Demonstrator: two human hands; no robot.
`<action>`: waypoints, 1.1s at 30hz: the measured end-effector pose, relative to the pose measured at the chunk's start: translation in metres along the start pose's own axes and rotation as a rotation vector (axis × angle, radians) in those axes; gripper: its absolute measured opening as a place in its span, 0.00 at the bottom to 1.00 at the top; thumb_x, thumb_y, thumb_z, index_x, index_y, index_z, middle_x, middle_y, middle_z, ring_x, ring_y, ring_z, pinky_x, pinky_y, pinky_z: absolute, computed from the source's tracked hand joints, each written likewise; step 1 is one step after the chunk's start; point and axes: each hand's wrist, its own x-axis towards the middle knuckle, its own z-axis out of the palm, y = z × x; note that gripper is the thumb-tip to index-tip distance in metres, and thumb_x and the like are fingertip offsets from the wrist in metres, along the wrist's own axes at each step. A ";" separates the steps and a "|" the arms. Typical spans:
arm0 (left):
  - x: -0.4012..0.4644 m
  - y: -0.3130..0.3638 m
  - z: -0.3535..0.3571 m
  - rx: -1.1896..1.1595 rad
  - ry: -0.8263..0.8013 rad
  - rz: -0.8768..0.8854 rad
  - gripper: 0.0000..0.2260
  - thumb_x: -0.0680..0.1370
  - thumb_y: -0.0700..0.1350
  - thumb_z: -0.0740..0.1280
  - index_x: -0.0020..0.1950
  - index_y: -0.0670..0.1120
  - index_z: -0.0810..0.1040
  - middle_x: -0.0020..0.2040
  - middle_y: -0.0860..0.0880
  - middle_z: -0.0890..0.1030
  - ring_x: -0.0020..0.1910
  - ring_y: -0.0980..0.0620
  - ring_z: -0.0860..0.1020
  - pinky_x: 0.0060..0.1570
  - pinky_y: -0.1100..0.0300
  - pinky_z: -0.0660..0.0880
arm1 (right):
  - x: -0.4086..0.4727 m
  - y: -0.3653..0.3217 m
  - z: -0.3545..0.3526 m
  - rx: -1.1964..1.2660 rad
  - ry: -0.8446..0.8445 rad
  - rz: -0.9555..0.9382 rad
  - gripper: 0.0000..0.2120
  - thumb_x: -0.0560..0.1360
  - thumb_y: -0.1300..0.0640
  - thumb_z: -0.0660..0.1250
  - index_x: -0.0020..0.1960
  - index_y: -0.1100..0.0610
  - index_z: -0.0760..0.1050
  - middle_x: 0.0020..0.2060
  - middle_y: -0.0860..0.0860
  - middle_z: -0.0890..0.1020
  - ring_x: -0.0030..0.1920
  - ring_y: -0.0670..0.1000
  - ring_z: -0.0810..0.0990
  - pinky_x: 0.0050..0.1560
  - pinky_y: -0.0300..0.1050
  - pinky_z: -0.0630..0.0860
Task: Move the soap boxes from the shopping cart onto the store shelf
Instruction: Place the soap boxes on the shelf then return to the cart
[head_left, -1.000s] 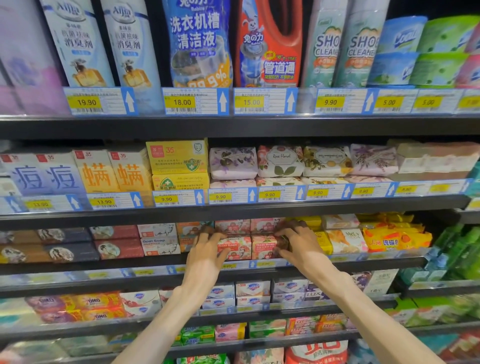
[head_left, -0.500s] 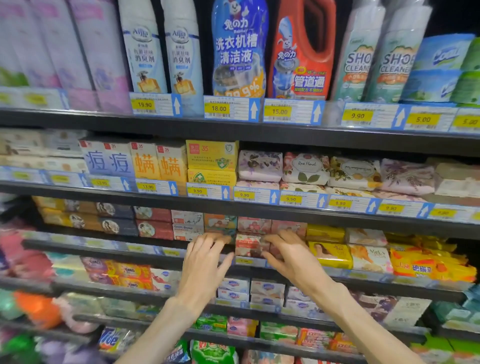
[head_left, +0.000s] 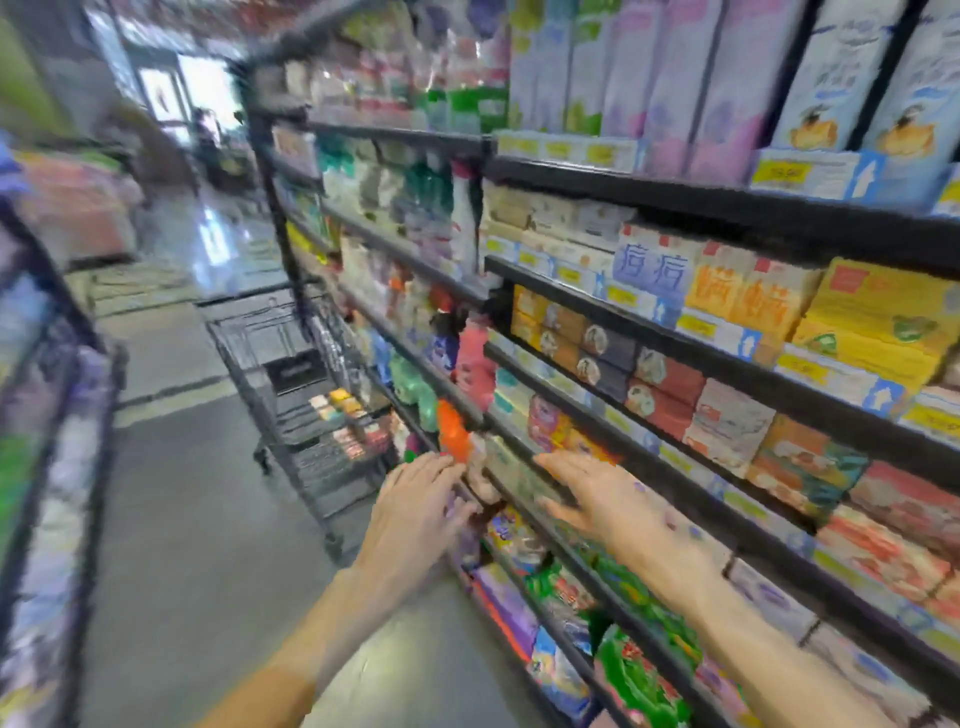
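Observation:
The view is blurred and turned left along the aisle. A black wire shopping cart (head_left: 270, 379) stands against the shelving ahead, with several soap boxes (head_left: 343, 410) lying in its basket. Both my hands are held out in front of the store shelf (head_left: 644, 457), empty and with fingers spread. My left hand (head_left: 415, 509) is nearer the cart, just short of its near end. My right hand (head_left: 602, 493) hovers by the shelf edge, in front of rows of boxed soap (head_left: 727, 426).
Shelving full of soaps and cleaning goods (head_left: 779, 322) runs along the right. Another display rack (head_left: 47, 415) lines the left side. Between them lies the grey aisle floor (head_left: 182, 519), leading to a bright doorway (head_left: 171, 93) far back.
The camera has swung sharply left from the shelf front toward the aisle and cart. Both hands have left the pink soap boxes on the shelf and now hang empty in the air.

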 end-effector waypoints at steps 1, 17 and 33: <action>-0.009 -0.022 -0.010 0.045 -0.013 -0.031 0.25 0.77 0.62 0.60 0.66 0.49 0.80 0.64 0.50 0.81 0.65 0.47 0.77 0.65 0.51 0.73 | 0.019 -0.016 0.009 0.013 -0.010 -0.049 0.26 0.75 0.38 0.59 0.64 0.53 0.78 0.57 0.52 0.84 0.57 0.54 0.83 0.54 0.48 0.81; -0.119 -0.340 -0.166 0.193 0.078 -0.373 0.27 0.78 0.65 0.57 0.68 0.49 0.78 0.65 0.50 0.79 0.65 0.49 0.77 0.65 0.52 0.74 | 0.281 -0.304 0.109 0.044 -0.162 -0.426 0.31 0.76 0.38 0.65 0.75 0.48 0.66 0.69 0.49 0.76 0.68 0.52 0.74 0.67 0.48 0.72; -0.045 -0.628 -0.164 0.277 0.071 -0.508 0.27 0.77 0.64 0.60 0.67 0.48 0.78 0.64 0.48 0.80 0.63 0.47 0.79 0.62 0.52 0.77 | 0.562 -0.421 0.227 0.079 -0.213 -0.587 0.32 0.79 0.39 0.63 0.79 0.47 0.59 0.74 0.46 0.69 0.73 0.48 0.69 0.71 0.43 0.65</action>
